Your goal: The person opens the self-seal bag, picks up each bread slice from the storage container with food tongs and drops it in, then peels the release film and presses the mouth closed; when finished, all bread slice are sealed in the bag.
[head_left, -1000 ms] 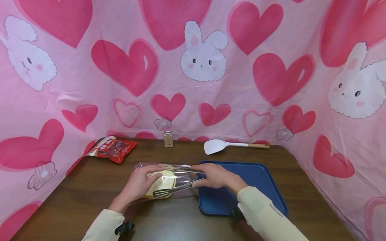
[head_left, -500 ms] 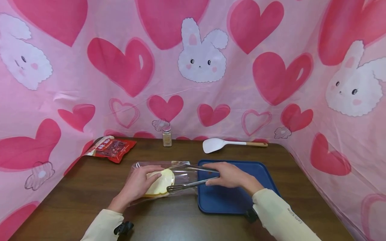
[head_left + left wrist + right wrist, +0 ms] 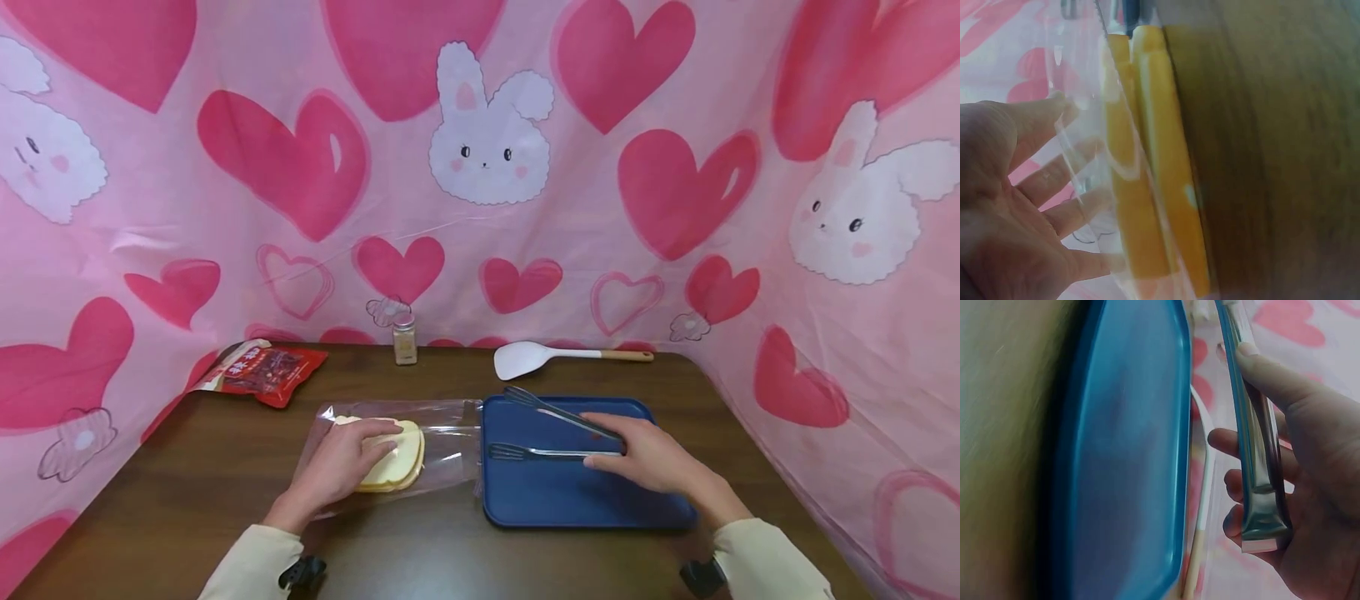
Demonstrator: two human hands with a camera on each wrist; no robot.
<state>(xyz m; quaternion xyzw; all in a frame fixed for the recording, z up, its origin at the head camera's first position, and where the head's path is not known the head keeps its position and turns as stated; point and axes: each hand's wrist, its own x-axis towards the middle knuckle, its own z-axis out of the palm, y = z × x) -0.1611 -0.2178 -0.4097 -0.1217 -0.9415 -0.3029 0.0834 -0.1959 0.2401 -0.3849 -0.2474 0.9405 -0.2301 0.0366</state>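
"Pink cloth (image 3: 525,225) printed with red hearts and white rabbits hangs around your brown tabletop (image 3: 450,554). Take twelve as its far edge: what lies farthest left?"

"Toward ten o'clock, a red packet (image 3: 262,373), lying flat with its pale end toward your table's left edge."

"And your left hand (image 3: 341,460)?"

"It sits at nine o'clock, over the left part of a clear plastic bag (image 3: 453,468). Your fingers are spread and only slightly bent, their tips at the film. Inside the bag lie two pale bread slices (image 3: 408,458), one on top of the other, partly under your hand."

"What stands beyond the bag?"

"At eleven, a small jar (image 3: 405,346) with tan contents stands upright near the far edge."

"Next, on your right side?"

"A blue tray (image 3: 585,497) fills three o'clock, its left rim right at the bag's end; you can't tell whether they touch. Beyond it, between one and two, a white spatula (image 3: 573,353) lies with its wooden handle toward three."

"And what do you have over the tray?"

"Metal tongs (image 3: 1254,437), arms apart, tips pointing toward nine o'clock, clear of the tray's surface. Your right hand (image 3: 648,454), at three, grips them, thumb and curled fingers around the metal."
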